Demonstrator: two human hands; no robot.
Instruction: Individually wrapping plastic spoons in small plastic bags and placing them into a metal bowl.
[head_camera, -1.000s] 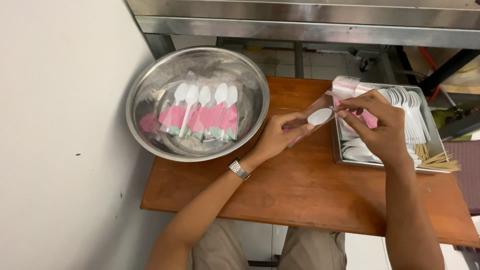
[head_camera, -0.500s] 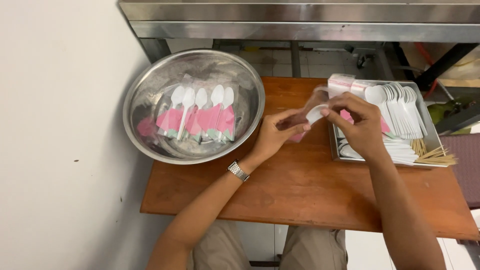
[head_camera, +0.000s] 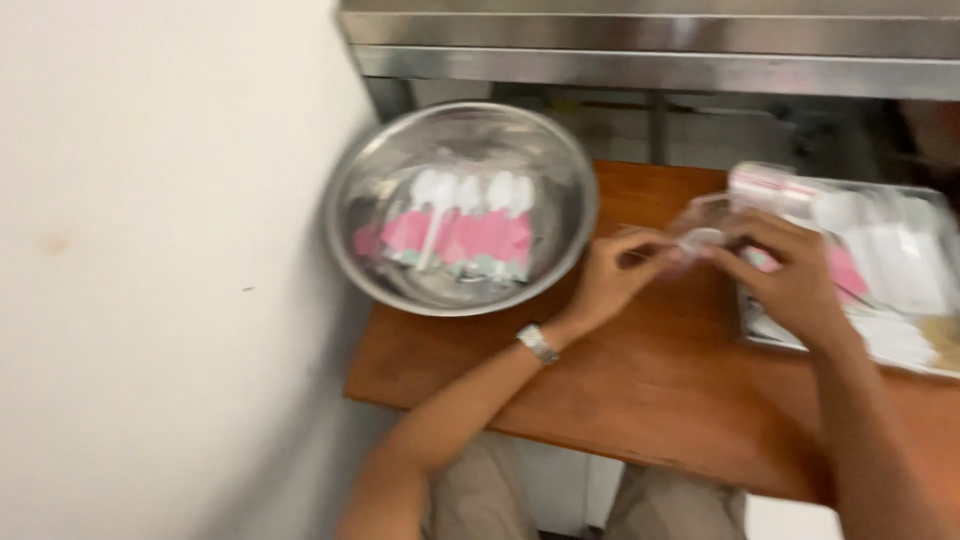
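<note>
Over a wooden worktop (head_camera: 640, 400), a steel bowl (head_camera: 370, 250) holds wrapped white spoons (head_camera: 465, 225) beside a blurred metal tray (head_camera: 900, 345); the left hand (head_camera: 610, 280) and right hand (head_camera: 790, 280) meet, pinching a clear-wrapped spoon (head_camera: 703, 238) between them.

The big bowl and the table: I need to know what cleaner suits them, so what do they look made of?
The bowl looks like stainless steel: silvery grey, shiny, with blurred reflections on its wall. The table seems to be wood or wood veneer, reddish-brown with a smooth, slightly glossy finish; motion blur hides any grain.
</note>
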